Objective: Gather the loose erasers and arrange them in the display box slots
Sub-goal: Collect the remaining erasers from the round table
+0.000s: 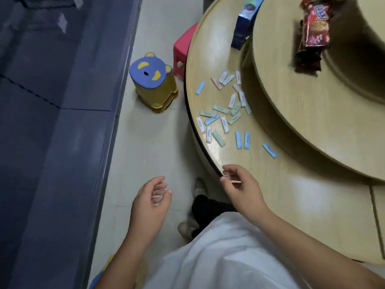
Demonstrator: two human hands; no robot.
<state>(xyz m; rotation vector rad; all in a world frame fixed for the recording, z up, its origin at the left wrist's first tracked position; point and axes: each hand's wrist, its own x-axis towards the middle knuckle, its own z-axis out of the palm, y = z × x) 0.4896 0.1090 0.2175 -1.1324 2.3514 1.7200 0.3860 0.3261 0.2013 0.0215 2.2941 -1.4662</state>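
Observation:
Several loose erasers (pixel 224 115) in pale blue, green, pink and white sleeves lie scattered on the round wooden table (pixel 291 197) near its left edge. A blue box (pixel 244 26) stands at the far side of the table, partly behind the raised turntable; I cannot tell whether it is the display box. My right hand (pixel 241 188) hovers over the table's near edge, fingers loosely curled and apart, holding nothing. My left hand (pixel 152 201) hangs over the floor left of the table, fingers apart and empty.
A raised round turntable (pixel 312 113) fills the table's right, with a red snack packet (pixel 314 36) on it. On the floor stand a blue-and-yellow bear stool (pixel 153 82) and a pink stool (pixel 183 49). A dark blue sofa (pixel 52 122) runs along the left.

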